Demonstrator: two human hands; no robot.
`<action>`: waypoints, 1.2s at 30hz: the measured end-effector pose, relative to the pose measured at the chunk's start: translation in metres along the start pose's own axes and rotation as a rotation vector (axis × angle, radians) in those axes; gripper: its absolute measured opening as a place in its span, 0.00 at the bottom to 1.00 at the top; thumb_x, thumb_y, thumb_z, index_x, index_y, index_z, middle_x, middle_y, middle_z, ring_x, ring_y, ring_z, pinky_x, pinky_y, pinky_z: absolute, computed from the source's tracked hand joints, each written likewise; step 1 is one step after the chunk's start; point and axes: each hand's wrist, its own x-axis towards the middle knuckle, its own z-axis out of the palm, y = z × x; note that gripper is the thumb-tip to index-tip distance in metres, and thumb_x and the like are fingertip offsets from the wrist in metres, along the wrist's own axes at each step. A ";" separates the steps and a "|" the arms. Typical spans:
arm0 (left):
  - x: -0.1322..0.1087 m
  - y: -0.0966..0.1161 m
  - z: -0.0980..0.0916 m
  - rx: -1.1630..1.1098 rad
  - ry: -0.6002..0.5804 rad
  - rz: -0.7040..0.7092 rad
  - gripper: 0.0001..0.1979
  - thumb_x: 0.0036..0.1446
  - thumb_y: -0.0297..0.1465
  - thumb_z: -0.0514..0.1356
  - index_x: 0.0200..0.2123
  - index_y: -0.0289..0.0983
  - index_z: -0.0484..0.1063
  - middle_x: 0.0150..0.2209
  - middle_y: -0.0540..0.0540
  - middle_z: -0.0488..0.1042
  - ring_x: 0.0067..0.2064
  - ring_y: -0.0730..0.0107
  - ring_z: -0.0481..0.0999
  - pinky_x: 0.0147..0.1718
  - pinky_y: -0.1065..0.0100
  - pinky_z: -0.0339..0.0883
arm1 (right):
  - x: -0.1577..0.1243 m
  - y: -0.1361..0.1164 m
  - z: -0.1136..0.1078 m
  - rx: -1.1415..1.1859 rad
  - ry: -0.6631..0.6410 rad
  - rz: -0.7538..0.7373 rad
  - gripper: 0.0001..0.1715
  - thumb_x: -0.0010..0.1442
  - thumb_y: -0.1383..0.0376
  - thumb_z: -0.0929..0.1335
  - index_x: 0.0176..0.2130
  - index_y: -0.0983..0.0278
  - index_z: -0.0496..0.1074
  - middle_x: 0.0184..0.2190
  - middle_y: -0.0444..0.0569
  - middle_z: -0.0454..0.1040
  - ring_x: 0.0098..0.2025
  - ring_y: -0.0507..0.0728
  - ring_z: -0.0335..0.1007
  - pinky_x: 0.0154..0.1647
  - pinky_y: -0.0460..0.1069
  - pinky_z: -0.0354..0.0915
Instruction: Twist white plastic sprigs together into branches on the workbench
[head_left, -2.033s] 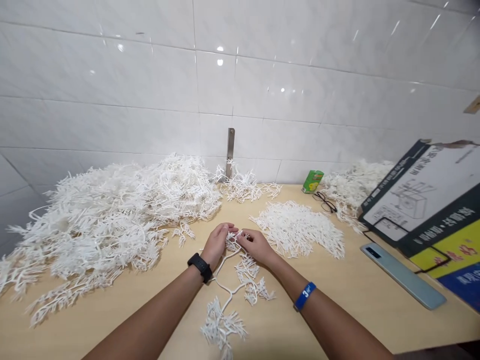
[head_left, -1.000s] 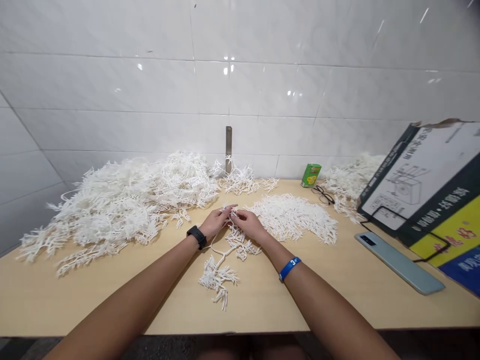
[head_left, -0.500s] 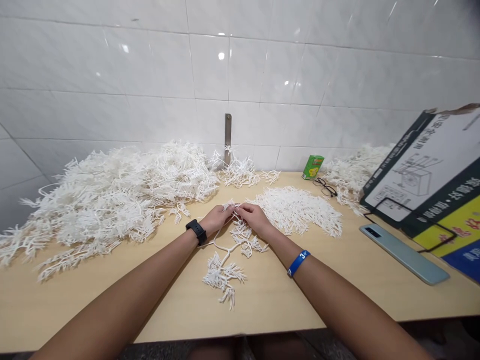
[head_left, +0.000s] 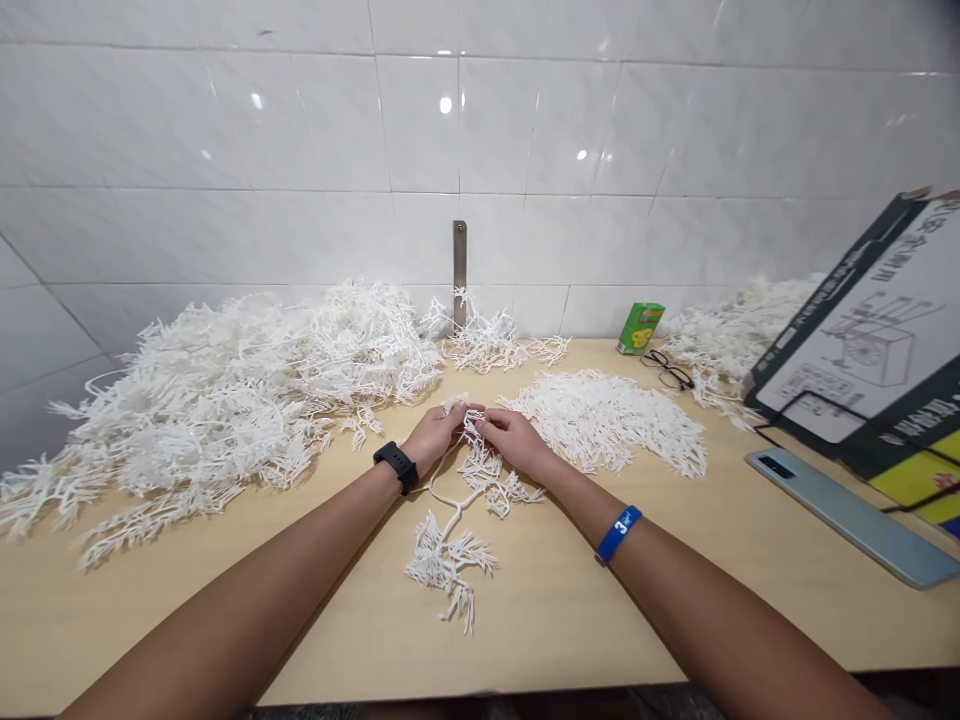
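A white artificial branch [head_left: 456, 515] with a forked stem and feathery sprigs lies across the table's middle, its upper part raised between my hands. My left hand [head_left: 436, 436], below a black watch, is closed on the upper part of this branch. Just to its right, my right hand [head_left: 517, 440] pinches a small white sprig of the branch between thumb and fingers; a blue band circles that forearm. The fingertips nearly meet, and partly hide where the sprig and stem touch. The lower sprigs hang toward the table's front edge.
A big heap of white branches [head_left: 262, 370] covers the left. A flat pile of white sprigs [head_left: 611, 420] lies right of my hands. Farther right are a green box [head_left: 640, 328], glasses [head_left: 667, 369], a phone [head_left: 855, 515] and a leaning printed carton [head_left: 862, 350]. Tiled wall [head_left: 315, 120] stands behind.
My right fingers have shifted slightly at the sprig, which now shows more between the two hands. My left hand keeps its hold. The view has turned slightly to the left.
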 end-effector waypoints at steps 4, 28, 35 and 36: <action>-0.004 0.004 0.004 0.007 -0.058 0.027 0.29 0.52 0.48 0.63 0.49 0.31 0.75 0.47 0.35 0.78 0.46 0.55 0.77 0.51 0.56 0.64 | -0.002 -0.003 -0.003 0.092 0.015 -0.041 0.14 0.57 0.57 0.65 0.36 0.64 0.74 0.36 0.47 0.75 0.33 0.52 0.66 0.34 0.47 0.63; -0.008 0.001 0.005 0.237 -0.115 0.117 0.27 0.52 0.51 0.61 0.41 0.33 0.78 0.38 0.40 0.80 0.44 0.59 0.75 0.49 0.59 0.63 | -0.013 -0.013 -0.011 -0.159 -0.007 -0.164 0.15 0.57 0.58 0.64 0.24 0.63 0.71 0.32 0.50 0.74 0.49 0.61 0.68 0.44 0.50 0.61; -0.009 0.005 0.006 0.090 -0.147 0.088 0.28 0.50 0.48 0.64 0.47 0.32 0.77 0.48 0.35 0.77 0.54 0.53 0.72 0.56 0.56 0.58 | -0.015 -0.019 -0.016 -0.180 -0.073 -0.140 0.19 0.57 0.58 0.63 0.19 0.63 0.62 0.21 0.44 0.63 0.27 0.52 0.61 0.29 0.48 0.56; -0.009 0.005 0.005 0.093 -0.144 0.090 0.28 0.50 0.48 0.64 0.46 0.32 0.77 0.47 0.36 0.78 0.53 0.53 0.73 0.56 0.56 0.59 | -0.016 -0.020 -0.016 -0.166 -0.075 -0.132 0.19 0.57 0.58 0.63 0.19 0.63 0.62 0.20 0.43 0.63 0.26 0.52 0.59 0.28 0.47 0.55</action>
